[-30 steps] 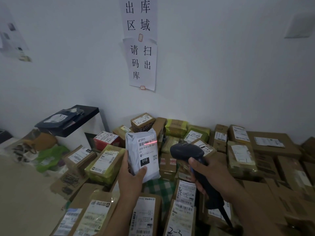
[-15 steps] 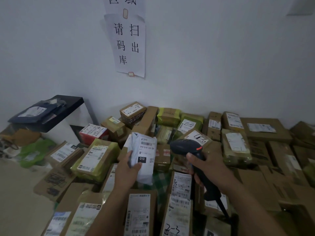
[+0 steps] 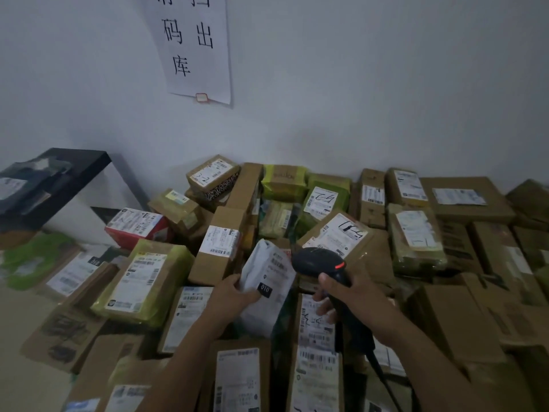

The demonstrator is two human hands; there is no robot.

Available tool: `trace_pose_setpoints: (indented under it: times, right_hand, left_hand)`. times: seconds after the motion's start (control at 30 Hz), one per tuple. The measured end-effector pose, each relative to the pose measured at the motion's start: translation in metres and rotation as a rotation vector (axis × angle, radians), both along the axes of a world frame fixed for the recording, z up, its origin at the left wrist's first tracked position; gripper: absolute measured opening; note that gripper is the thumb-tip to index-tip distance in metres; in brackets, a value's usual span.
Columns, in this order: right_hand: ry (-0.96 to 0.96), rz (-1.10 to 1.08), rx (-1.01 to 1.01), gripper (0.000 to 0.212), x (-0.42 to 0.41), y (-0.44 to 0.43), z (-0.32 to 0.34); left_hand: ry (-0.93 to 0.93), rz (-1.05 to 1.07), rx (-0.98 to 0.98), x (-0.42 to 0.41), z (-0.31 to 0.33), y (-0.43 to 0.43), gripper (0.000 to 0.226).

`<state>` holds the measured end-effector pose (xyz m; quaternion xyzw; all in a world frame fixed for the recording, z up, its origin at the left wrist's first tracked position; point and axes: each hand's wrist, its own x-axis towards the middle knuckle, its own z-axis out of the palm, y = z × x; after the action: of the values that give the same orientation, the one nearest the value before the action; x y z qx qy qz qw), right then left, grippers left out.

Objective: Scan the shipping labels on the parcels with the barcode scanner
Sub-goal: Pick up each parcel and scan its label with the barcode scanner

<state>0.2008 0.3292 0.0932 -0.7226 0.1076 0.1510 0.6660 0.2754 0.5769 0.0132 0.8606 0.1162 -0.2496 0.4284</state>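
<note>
A pale wall [image 3: 356, 84] fills the back of the room, with a paper sign [image 3: 196, 49] in large black characters taped to it. Heaped against it we've got cardboard parcels [image 3: 475, 214] from edge to edge, and a black stand [image 3: 74, 165] off to the left.

Down in the middle, here's the action. The left hand [image 3: 234, 295] holds a white mailer bag [image 3: 267, 281] up over the heap, thumb laid across its front and the other fingers tucked behind, so it's pinching the bag's left edge. The bag's long axis runs from near us up and away, leaning a touch right. Its shipping label [image 3: 277, 267] faces up, with a black 010 sticker [image 3: 264, 289] just by the thumb.

The right hand [image 3: 347, 295] has its fingers [image 3: 325, 309] curled round the handle of the barcode scanner [image 3: 319, 263], and the cable [image 3: 383, 379] trails back towards us. We can't tell whether a finger is on the trigger.

Here's what matters: the scanner's head sits just right of the label, almost touching the bag's edge and level with the barcode. We see no red line on the label, so by our reading the scanner is too close and too side-on. It wants to draw back and turn left onto that barcode.
</note>
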Motion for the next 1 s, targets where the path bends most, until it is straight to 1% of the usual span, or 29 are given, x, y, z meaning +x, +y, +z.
trace_pose_setpoints:
  times: [0.07, 0.13, 0.2, 0.27, 0.3, 0.37, 0.4, 0.47, 0.5, 0.53, 0.57, 0.63, 0.7, 0.73, 0.77, 0.83, 0.9, 1.0]
  right_hand:
    - [0.010, -0.023, 0.049, 0.039, 0.007, 0.008, -0.008]
    - [0.024, 0.003, 0.021, 0.036, 0.013, 0.017, -0.016]
    - [0.053, 0.031, 0.001, 0.035, 0.016, 0.024, -0.021]
    - [0.069, 0.007, 0.087, 0.038, 0.016, 0.030, -0.025]
    - [0.080, -0.031, 0.147, 0.043, 0.015, 0.030, -0.028]
    - [0.094, -0.089, 0.248, 0.052, 0.014, 0.030, -0.033]
    - [0.088, -0.101, 0.276, 0.052, 0.013, 0.031, -0.034]
    - [0.077, -0.118, 0.281, 0.049, 0.012, 0.032, -0.036]
    - [0.077, -0.117, 0.272, 0.050, 0.012, 0.033, -0.035]
    - [0.081, -0.111, 0.262, 0.050, 0.012, 0.033, -0.034]
    - [0.080, -0.097, 0.242, 0.049, 0.013, 0.032, -0.032]
    - [0.062, -0.071, 0.193, 0.047, 0.014, 0.028, -0.029]
    - [0.040, -0.066, 0.201, 0.052, 0.015, 0.022, -0.029]
    - [0.033, -0.069, 0.211, 0.054, 0.014, 0.019, -0.029]
    - [0.025, -0.073, 0.219, 0.054, 0.014, 0.016, -0.029]
    - [0.017, -0.085, 0.227, 0.054, 0.012, 0.010, -0.029]
    - [0.017, -0.097, 0.221, 0.060, 0.011, 0.005, -0.031]
    - [0.028, -0.105, 0.199, 0.066, 0.011, -0.001, -0.035]
  left_hand:
    - [-0.079, 0.088, -0.049, -0.008, 0.007, -0.010, 0.043]
    - [-0.135, 0.155, -0.205, -0.023, 0.011, -0.013, 0.044]
    - [-0.134, 0.192, -0.352, -0.038, 0.017, -0.018, 0.044]
    - [-0.115, 0.235, -0.525, -0.049, 0.017, -0.021, 0.040]
    - [-0.113, 0.248, -0.589, -0.052, 0.017, -0.021, 0.038]
    - [-0.107, 0.259, -0.662, -0.054, 0.017, -0.021, 0.042]
    - [-0.088, 0.258, -0.708, -0.053, 0.016, -0.020, 0.047]
    - [-0.035, 0.245, -0.762, -0.050, 0.014, -0.017, 0.051]
    - [-0.022, 0.231, -0.758, -0.047, 0.012, -0.016, 0.052]
    - [-0.020, 0.218, -0.730, -0.045, 0.011, -0.015, 0.054]
    - [-0.038, 0.200, -0.653, -0.041, 0.011, -0.015, 0.058]
    - [-0.145, 0.147, -0.392, -0.031, 0.006, -0.014, 0.071]
    - [-0.291, 0.061, -0.087, -0.018, -0.003, -0.011, 0.087]
    - [-0.331, 0.008, 0.032, -0.012, -0.009, -0.010, 0.090]
    - [-0.330, -0.051, 0.119, -0.007, -0.015, -0.009, 0.090]
    - [-0.238, -0.170, 0.231, -0.001, -0.025, -0.010, 0.088]
    - [-0.155, -0.270, 0.314, 0.003, -0.032, -0.014, 0.084]
    - [-0.104, -0.263, 0.351, 0.006, -0.038, -0.018, 0.083]
